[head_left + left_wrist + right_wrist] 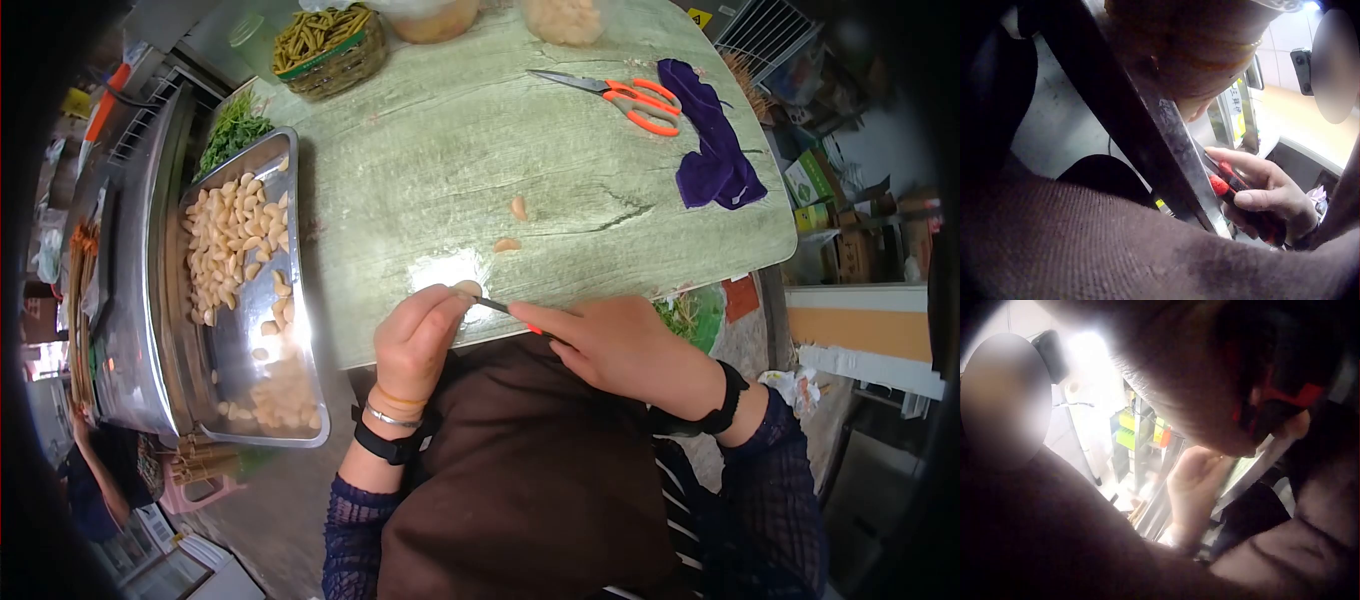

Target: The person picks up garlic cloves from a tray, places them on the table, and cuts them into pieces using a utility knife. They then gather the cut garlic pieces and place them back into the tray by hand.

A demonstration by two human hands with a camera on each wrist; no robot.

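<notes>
My left hand (pixel 415 335) pinches a pale garlic clove (pixel 468 288) between thumb and fingers, just over the table's near edge. My right hand (pixel 632 345) grips a small knife (pixel 490 304), its blade pointing left with the tip right at the clove. Red and black show on the knife's handle (pixel 1235 182) in the left wrist view, where the right fingers curl round it. Two loose cloves (pixel 519 208) lie on the green table (pixel 430 150) beyond my hands. To the left, a metal tray (pixel 322 400) holds many peeled cloves. The right wrist view is dark and blurred.
Orange-handled scissors (pixel 640 105) and a purple cloth (pixel 710 150) lie at the far right. A basket of green pods (pixel 330 50) and plastic tubs (pixel 565 18) stand along the back. Leafy greens (pixel 235 130) sit behind the tray. Another person's arm (pixel 100 465) shows at lower left.
</notes>
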